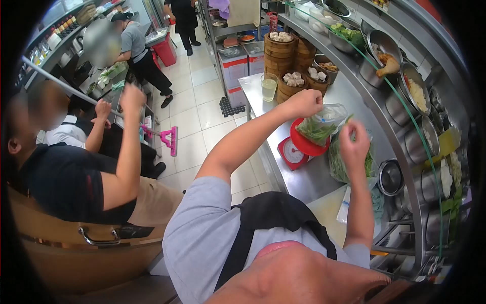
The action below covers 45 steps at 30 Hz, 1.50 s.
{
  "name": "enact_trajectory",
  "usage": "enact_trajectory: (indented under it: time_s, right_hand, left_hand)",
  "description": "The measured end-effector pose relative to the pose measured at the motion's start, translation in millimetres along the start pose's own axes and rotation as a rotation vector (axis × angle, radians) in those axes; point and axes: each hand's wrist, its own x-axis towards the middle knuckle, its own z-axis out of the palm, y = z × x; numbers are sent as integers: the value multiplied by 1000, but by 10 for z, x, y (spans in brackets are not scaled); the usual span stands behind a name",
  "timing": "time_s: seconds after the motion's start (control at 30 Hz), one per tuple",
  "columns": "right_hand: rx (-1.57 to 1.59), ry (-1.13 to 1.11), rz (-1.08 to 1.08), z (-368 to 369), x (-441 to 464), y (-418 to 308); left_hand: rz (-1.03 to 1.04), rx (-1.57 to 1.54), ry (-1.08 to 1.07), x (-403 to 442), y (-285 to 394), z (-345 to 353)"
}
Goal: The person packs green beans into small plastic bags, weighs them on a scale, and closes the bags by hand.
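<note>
On a red kitchen scale (292, 153) sits a red tray (307, 147), and on it a clear plastic bag (334, 111) with cut green vegetables (316, 133) in it. My left hand (305, 103) is closed at the upper edge of this bag and seems to pinch it. Above a larger bag of greens (340, 159), my right hand (355, 144) has its fingers drawn together. A bit of green stem (349, 119) shows at its fingertips. What lies inside the fingers is mostly hidden.
Bamboo steamers (279, 53) with dumplings and a glass (269, 86) stand farther back on the steel table. A shelf (354, 76) with metal bowls runs along the right. Co-workers stand at left, one arm (130, 147) raised. A pink mop (171, 139) stands on the floor.
</note>
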Motion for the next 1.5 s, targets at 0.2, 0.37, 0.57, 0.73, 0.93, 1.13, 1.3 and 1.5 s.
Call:
enact_trajectory:
  time_s: [0.2, 0.37, 0.57, 0.73, 0.93, 1.13, 1.3, 1.5]
  right_hand:
    - [-205, -198, -486, 534, 648, 761]
    - [-402, -701, -240, 415, 706, 880]
    - [-277, -866, -198, 659, 894, 807]
    - [-378, -1137, 116, 1159, 790, 1224]
    - [-300, -1090, 124, 869, 648, 749]
    - [-418, -890, 49, 860, 563, 734]
    - [-451, -878, 80, 754, 809, 588]
    - [-385, -1095, 187, 710, 913, 550]
  left_hand:
    - [4, -90, 52, 5, -58, 14]
    - [9, -113, 68, -2, -151, 20]
    - [83, -39, 123, -31, -16, 16]
    - [72, 42, 107, 35, -163, 114]
    - [-55, -76, -1, -50, 30, 22]
    - [-98, -101, 7, -71, 67, 16]
    - [-51, -67, 57, -73, 21, -42]
    - [-39, -92, 59, -83, 2, -77]
